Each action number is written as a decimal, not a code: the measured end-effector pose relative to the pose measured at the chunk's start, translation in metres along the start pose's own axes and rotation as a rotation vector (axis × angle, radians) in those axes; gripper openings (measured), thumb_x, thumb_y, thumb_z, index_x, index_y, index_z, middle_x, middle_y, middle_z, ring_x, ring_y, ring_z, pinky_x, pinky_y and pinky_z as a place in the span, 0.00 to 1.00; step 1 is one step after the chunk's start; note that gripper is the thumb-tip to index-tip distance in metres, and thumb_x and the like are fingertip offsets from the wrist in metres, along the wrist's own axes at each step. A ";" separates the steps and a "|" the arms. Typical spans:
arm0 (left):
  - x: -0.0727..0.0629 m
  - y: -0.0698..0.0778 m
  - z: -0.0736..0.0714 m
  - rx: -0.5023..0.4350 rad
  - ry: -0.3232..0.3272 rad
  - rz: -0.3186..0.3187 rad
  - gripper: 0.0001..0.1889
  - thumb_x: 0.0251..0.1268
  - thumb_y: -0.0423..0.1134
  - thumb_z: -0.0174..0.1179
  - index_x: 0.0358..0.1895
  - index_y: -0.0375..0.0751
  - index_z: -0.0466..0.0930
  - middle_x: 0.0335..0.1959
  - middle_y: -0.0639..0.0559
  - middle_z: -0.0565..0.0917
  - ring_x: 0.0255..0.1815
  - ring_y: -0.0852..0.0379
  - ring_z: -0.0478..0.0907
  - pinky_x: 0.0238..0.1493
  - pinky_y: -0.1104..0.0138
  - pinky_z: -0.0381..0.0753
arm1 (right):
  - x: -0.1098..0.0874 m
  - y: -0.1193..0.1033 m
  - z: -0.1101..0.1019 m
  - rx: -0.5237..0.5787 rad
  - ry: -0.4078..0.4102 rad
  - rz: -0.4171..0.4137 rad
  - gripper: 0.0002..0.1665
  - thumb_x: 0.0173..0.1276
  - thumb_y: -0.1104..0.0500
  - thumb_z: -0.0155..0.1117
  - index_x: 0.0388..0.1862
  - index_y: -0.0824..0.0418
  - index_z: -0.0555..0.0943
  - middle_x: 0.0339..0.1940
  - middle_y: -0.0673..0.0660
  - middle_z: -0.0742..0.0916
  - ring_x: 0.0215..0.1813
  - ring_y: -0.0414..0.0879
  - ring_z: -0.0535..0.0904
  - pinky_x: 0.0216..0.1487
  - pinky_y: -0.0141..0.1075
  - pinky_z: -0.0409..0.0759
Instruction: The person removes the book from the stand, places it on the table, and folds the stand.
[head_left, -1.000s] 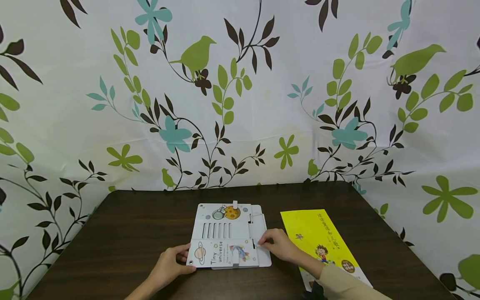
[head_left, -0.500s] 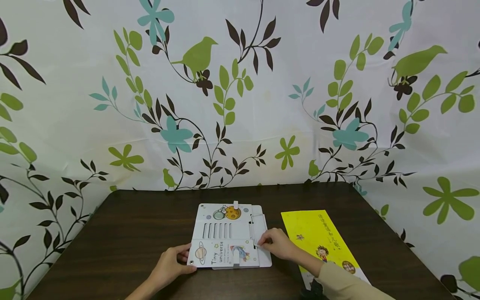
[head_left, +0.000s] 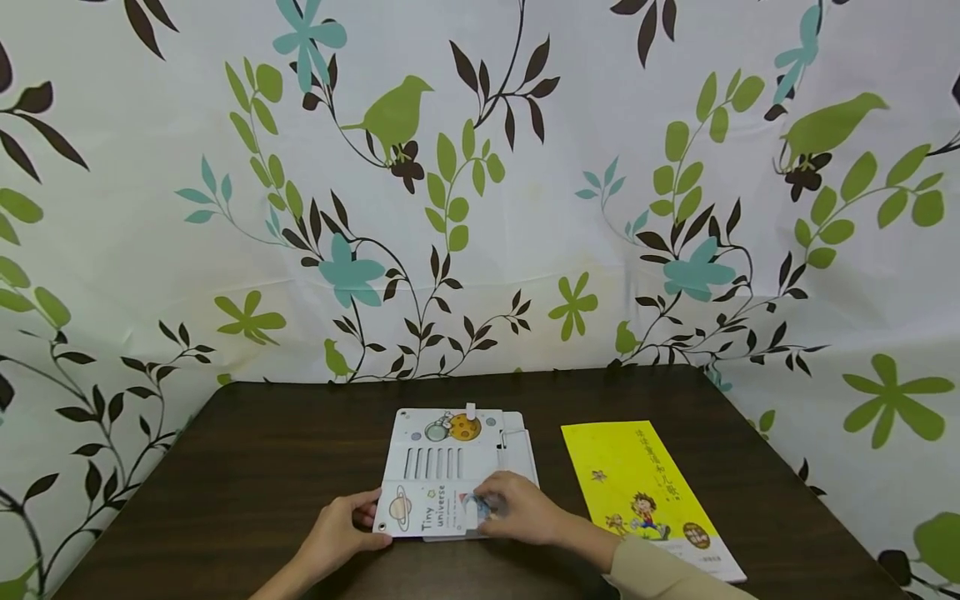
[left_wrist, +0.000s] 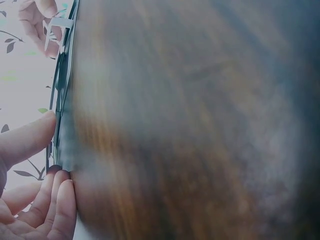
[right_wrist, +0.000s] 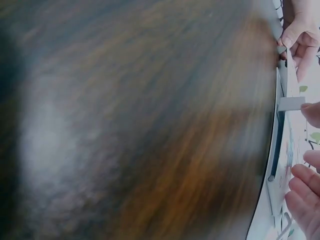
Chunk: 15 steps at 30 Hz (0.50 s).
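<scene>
A white folding book stand [head_left: 435, 462], printed with planets and "Tiny universe", lies flat on the dark wooden table. My left hand [head_left: 341, 529] grips its lower left corner, thumb on the near edge; the left wrist view shows the stand's edge between thumb and fingers. My right hand [head_left: 521, 508] is over the stand's lower right part, at the lower page clip [right_wrist: 291, 104]. In the right wrist view its thumb [right_wrist: 312, 114] touches the clip's end, and the fingers are spread apart from the thumb. The hand hides part of the rocket print. An upper clip [head_left: 470, 412] shows at the far edge.
A yellow book [head_left: 626, 475] with a cartoon child lies to the right, partly under the right forearm. A bent wire arm [head_left: 513, 432] lies on the stand's right side. Behind the table [head_left: 285, 450] hangs a white cloth [head_left: 525, 200] with leaves and birds.
My right hand has left the wire arm at the stand's right side and moved left and nearer to the lower clip. My left hand keeps its grip on the corner.
</scene>
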<state>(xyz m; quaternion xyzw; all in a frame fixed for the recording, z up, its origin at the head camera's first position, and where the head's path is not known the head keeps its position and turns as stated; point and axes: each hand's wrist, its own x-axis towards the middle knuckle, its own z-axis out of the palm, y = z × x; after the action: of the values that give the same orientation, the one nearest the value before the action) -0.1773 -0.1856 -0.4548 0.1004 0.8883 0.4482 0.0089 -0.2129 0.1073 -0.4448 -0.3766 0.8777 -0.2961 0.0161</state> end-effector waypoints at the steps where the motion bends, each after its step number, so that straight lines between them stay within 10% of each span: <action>1: 0.000 0.000 0.000 -0.001 0.000 -0.001 0.37 0.32 0.35 0.75 0.51 0.20 0.72 0.29 0.51 0.78 0.29 0.61 0.75 0.26 0.74 0.73 | 0.001 -0.001 0.001 -0.022 -0.001 -0.005 0.20 0.52 0.53 0.69 0.42 0.61 0.81 0.41 0.49 0.82 0.44 0.37 0.73 0.49 0.31 0.73; 15: 0.001 0.000 0.001 0.006 0.008 -0.022 0.36 0.32 0.34 0.75 0.51 0.21 0.73 0.29 0.51 0.79 0.30 0.59 0.75 0.26 0.74 0.73 | 0.008 -0.003 0.009 -0.085 0.039 -0.015 0.16 0.47 0.48 0.72 0.32 0.56 0.83 0.34 0.43 0.79 0.36 0.34 0.70 0.37 0.23 0.69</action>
<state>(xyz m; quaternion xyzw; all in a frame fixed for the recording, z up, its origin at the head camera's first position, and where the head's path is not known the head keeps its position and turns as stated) -0.1778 -0.1843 -0.4552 0.0891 0.8907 0.4457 0.0098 -0.2140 0.0956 -0.4490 -0.3778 0.8866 -0.2661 -0.0191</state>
